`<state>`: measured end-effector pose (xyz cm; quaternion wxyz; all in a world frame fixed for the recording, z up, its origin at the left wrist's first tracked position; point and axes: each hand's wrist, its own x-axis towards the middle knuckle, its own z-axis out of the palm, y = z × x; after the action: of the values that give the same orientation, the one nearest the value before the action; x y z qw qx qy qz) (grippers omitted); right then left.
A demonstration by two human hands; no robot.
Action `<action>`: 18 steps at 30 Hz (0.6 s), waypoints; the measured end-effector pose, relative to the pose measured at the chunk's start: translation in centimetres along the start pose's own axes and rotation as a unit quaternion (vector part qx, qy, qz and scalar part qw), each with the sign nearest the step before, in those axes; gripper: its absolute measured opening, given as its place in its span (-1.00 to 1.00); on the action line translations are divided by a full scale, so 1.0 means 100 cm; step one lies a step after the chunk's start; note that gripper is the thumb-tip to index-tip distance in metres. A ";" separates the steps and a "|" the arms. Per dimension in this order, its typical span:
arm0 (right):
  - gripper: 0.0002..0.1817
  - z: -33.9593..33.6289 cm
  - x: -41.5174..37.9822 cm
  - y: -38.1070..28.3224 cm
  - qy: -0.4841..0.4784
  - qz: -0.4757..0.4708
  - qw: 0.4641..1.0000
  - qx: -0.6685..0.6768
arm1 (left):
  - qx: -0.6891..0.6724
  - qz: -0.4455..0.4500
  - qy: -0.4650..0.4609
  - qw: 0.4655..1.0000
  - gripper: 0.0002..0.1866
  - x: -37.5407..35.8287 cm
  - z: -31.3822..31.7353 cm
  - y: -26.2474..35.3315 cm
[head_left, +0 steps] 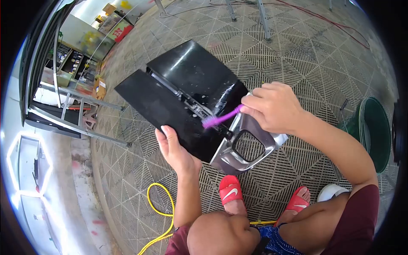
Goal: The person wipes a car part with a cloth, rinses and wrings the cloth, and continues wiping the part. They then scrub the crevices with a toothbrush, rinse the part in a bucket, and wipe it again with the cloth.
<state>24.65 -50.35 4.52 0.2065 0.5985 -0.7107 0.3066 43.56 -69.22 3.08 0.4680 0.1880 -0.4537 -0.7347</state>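
My right hand (272,106) is closed around the handle of a purple toothbrush (223,117). The brush head lies over a slotted seam in a glossy black panel (163,104), which looks wet, with droplets and pale specks near the seam. With the thumb on top, my left hand (173,148) grips the panel's near edge; its other fingers are mostly hidden underneath. A grey and silver frame piece (248,148) with a rounded square opening is at the panel's near right end, below my right hand. I cannot make out what the whole part belongs to.
A dark green bucket (374,131) stands at the right. A yellow hose (163,212) curls at the lower left over the grated floor (327,80). Metal stand legs (263,21) are at the back. Shelves (70,61) and a metal frame (76,123) occupy the left.
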 end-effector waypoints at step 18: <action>-0.65 0.016 -0.025 -0.053 -0.239 0.316 0.915 0.073 | 0.035 0.033 0.078 0.996 -0.72 -0.006 0.010 -0.035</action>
<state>30.45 -50.12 2.74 -0.1214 0.4115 -0.8665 0.2551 41.37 -67.68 0.52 0.5192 0.2460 -0.4471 -0.6856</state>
